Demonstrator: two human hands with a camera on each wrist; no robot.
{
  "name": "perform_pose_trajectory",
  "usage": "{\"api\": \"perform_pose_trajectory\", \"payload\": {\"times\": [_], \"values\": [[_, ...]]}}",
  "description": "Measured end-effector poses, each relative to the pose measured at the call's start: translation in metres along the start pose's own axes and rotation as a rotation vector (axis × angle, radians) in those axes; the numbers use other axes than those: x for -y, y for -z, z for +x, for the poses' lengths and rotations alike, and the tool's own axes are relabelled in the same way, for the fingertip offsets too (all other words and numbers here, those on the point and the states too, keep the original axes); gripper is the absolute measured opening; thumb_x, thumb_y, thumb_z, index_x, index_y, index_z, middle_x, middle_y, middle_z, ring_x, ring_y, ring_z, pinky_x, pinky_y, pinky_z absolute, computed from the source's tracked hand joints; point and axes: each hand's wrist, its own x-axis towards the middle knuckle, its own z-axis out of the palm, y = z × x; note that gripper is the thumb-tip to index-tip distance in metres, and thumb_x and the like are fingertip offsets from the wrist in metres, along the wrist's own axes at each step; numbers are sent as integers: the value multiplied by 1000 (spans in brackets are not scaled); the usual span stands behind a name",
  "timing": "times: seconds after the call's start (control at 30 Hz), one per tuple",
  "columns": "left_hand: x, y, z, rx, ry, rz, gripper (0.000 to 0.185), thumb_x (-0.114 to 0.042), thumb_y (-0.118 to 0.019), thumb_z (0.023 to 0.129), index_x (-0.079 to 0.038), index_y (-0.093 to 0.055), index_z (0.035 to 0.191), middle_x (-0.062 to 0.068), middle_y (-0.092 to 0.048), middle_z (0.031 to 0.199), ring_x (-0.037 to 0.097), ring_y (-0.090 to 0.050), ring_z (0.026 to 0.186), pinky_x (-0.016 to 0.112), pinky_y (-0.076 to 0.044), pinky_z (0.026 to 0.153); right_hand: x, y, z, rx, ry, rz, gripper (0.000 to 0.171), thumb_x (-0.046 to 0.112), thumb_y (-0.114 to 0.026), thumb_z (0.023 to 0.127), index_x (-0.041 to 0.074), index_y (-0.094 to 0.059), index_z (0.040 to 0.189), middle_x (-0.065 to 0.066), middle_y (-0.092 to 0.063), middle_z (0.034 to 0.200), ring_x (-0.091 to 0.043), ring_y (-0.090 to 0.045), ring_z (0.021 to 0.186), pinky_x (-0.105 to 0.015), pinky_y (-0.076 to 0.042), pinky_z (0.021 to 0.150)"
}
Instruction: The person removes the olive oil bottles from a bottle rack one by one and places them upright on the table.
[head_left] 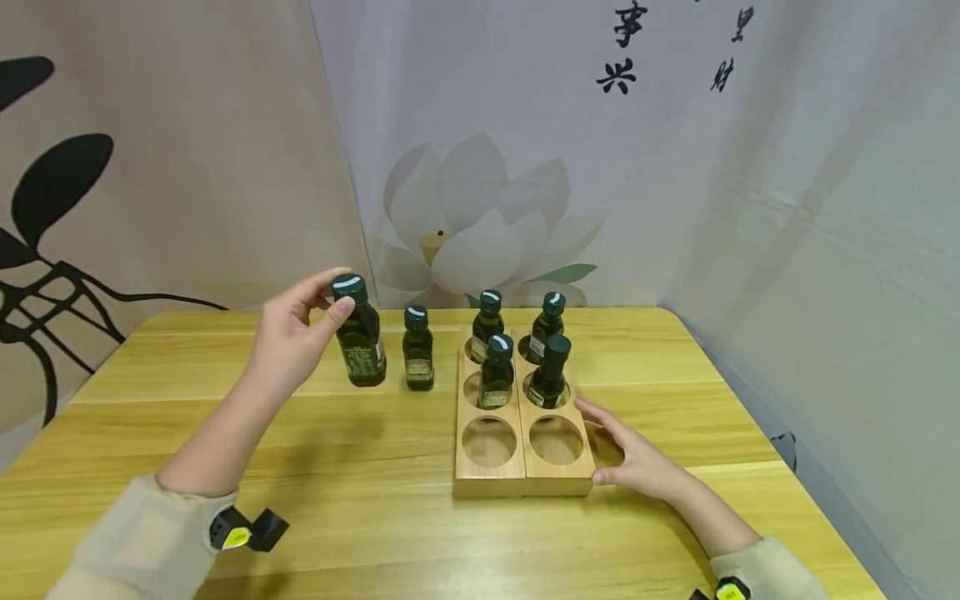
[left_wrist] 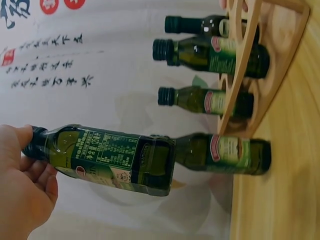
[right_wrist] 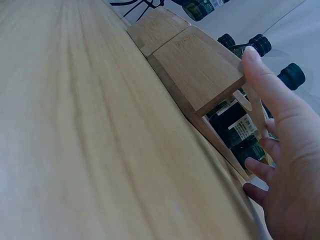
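Six small dark-green glass oil bottles with dark screw caps show in the head view. Furthest left, the left hand (head_left: 288, 337) pinches one of them, the held bottle (head_left: 360, 333), by its cap and neck between thumb and fingertips. It seems lifted just clear of the yellow wooden worktop (head_left: 225, 433), tilted a little; whether its base touches the wood I cannot tell. The left wrist view shows its squarish body with a printed green label (left_wrist: 102, 150) on a flat side.

Judging by look, this bottle is rigid, smooth and breakable, filled and so fairly weighty for its size. A grip at the cap lets the heavy body swing; the flat-sided body just below the shoulder looks the surer place to take hold, and the glossy glass could slip in a loose pinch.

Just to its right a second loose bottle (head_left: 417, 358) stands upright on the worktop. Further right lies the pale wooden rack with round holes (head_left: 495, 483), two rows side by side. Four bottles (head_left: 497, 371) stand in the rear holes; the two nearest holes (head_left: 557, 439) are bare.

At the far right, the right hand (head_left: 633, 458) lies flat, fingers straight and spread, pressing against the rack's right side and grasping nothing.
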Motion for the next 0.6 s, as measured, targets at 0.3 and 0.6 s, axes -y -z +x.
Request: {"api": "perform_pose_trajectory", "payload": {"times": [0.3, 0.6], "values": [[17, 4, 15, -11, 15, 38, 36, -14, -60, 96, 0, -58, 129, 8, -61, 95, 12, -52, 79, 18, -38, 56, -2, 0, 0, -5, 5, -7, 96, 61, -66, 80, 18, -21, 154, -11, -25, 154, -47, -33, 130, -68, -25, 98], [29, 0, 25, 16, 74, 35, 39, -17, -57, 98, -3, -55, 134, 15, -59, 105, 15, -52, 83, 17, -42, 64, -1, 0, 0, -5, -2, -2, 96, 60, -67, 80, 17, -21, 153, -13, -26, 154, -48, -34, 129, -69, -25, 98]]}}
